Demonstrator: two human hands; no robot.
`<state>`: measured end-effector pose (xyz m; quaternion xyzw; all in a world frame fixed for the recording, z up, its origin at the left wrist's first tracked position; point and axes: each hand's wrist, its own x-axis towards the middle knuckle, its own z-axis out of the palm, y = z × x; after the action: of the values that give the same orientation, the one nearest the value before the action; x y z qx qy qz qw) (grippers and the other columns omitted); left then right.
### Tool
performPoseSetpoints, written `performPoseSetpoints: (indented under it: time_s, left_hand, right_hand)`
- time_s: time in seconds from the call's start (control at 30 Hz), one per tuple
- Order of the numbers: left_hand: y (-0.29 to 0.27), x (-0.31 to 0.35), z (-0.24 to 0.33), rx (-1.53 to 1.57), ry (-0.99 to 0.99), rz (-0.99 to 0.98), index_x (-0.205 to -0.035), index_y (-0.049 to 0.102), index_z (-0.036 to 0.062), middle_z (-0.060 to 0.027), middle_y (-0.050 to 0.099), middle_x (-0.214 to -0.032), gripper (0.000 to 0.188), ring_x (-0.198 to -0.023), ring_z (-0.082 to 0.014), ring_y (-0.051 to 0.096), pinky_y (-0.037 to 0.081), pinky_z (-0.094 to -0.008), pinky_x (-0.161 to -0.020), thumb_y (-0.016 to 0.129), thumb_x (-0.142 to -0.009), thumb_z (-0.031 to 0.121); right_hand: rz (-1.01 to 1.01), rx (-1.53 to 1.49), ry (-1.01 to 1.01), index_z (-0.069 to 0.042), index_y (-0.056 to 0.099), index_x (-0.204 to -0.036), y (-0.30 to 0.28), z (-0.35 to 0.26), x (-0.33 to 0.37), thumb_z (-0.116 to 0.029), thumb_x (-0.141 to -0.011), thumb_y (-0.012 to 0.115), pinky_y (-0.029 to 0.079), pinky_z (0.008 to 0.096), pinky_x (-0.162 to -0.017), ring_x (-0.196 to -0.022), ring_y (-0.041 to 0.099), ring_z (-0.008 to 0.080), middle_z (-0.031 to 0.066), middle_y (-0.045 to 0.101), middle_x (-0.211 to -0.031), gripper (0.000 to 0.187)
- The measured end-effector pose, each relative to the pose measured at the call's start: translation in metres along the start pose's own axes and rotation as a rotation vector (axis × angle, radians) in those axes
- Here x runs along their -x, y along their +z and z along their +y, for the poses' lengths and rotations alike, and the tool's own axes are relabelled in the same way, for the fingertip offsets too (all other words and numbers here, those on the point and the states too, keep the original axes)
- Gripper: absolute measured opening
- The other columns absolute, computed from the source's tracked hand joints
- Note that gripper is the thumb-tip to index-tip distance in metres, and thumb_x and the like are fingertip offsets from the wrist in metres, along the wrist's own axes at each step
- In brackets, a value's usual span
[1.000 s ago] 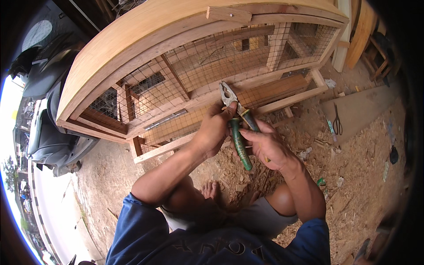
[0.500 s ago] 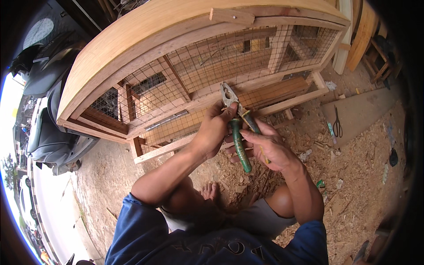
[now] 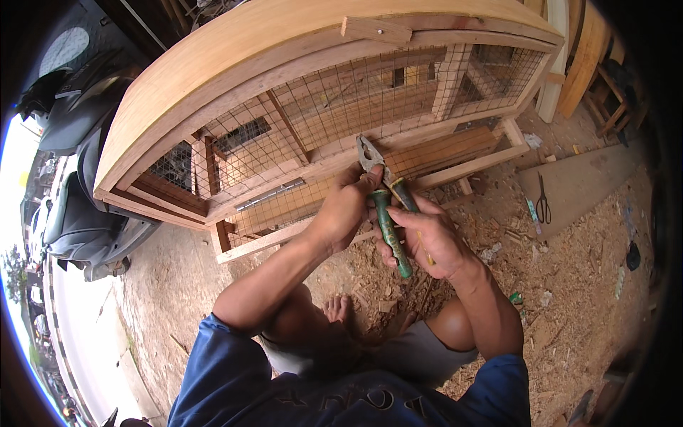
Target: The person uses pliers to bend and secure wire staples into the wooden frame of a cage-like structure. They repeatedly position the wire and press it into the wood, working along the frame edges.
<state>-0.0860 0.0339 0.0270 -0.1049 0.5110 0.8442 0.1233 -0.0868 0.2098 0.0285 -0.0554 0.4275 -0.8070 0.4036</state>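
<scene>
A pair of pliers (image 3: 385, 188) with worn green-and-yellow grips is held in front of me, its metal jaws pointing away toward the wire mesh. My left hand (image 3: 346, 206) pinches it near the pivot, thumb on top; anything else under those fingers is hidden. Lower down, my right hand (image 3: 434, 238) has its thumb over the handles and fingers curled round the green one. Just beyond the jaws stands a wooden cage (image 3: 284, 171) with a mesh front (image 3: 348, 92) and a curved, light wood top. The jaws overlap the cage's lower rail in view; whether they touch it I cannot tell.
Wood shavings (image 3: 555, 285) litter the ground. To the right, scissors (image 3: 543, 199) lie on a flat board (image 3: 583, 185). Planks (image 3: 585, 60) lean at the back right. A dark motorcycle (image 3: 85, 171) is parked at the left. My bare foot (image 3: 339, 308) is below my hands.
The pliers' green handle has swung a little to the right, closer to the other handle. My right fingers have curled in around it. My left hand stays nearly in place.
</scene>
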Motion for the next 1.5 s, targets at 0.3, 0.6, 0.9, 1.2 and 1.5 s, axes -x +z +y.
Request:
performPoseSetpoints:
  time_s: [0.3,0.6,0.9,1.2,1.5]
  left_hand:
    - [0.0,-0.001,0.003,-0.347,0.057,0.055,-0.136,0.046,-0.0005,-0.0096,0.063,-0.105,0.044,-0.092,-0.0196,0.066,0.058,-0.0364,-0.084,0.055,-0.106,0.03]
    - [-0.003,-0.004,0.012,-0.684,0.093,0.086,-0.13,0.052,-0.0022,-0.014,0.065,-0.11,0.045,-0.093,-0.0232,0.068,0.062,-0.0369,-0.074,0.054,-0.106,0.035]
    - [0.0,-0.004,0.002,-0.579,0.144,0.072,-0.136,0.047,0.0019,-0.0113,0.064,-0.104,0.048,-0.087,-0.0202,0.067,0.059,-0.035,-0.072,0.054,-0.106,0.037]
    - [0.004,0.008,-0.001,-0.38,0.041,0.048,-0.124,0.048,0.0031,-0.0079,0.065,-0.086,0.037,-0.074,-0.0149,0.063,0.052,-0.0279,-0.066,0.056,-0.106,0.034]
    - [0.005,0.0,0.001,-0.375,0.013,0.041,-0.126,0.046,0.003,-0.0089,0.065,-0.086,0.04,-0.074,-0.0159,0.065,0.054,-0.0295,-0.066,0.057,-0.105,0.035]
  right_hand:
    - [-0.047,-0.127,0.039,-0.007,0.051,-0.117,-0.009,0.005,0.0,-0.02,-0.106,0.05,0.053,0.0355,-0.058,-0.068,0.064,0.0221,0.0125,0.062,-0.089,0.017]
    - [-0.253,-0.371,0.128,-0.006,0.053,-0.123,-0.027,0.018,-0.01,-0.029,-0.107,0.048,0.05,0.0367,-0.061,-0.073,0.062,0.0234,0.0114,0.062,-0.092,0.029]
    - [-0.175,-0.179,0.084,-0.003,0.05,-0.127,-0.026,0.01,-0.006,-0.022,-0.106,0.05,0.057,0.0436,-0.067,-0.081,0.068,0.0293,0.0168,0.065,-0.107,0.028]
    - [-0.175,-0.106,0.069,0.001,0.042,-0.141,-0.022,0.002,0.006,-0.011,-0.102,0.053,0.054,0.0579,-0.101,-0.128,0.057,0.0418,0.0273,0.057,-0.134,0.041]
    - [-0.175,-0.111,0.083,0.003,0.046,-0.137,-0.023,-0.002,0.001,-0.007,-0.101,0.052,0.051,0.0634,-0.101,-0.129,0.054,0.0483,0.0319,0.055,-0.135,0.038]
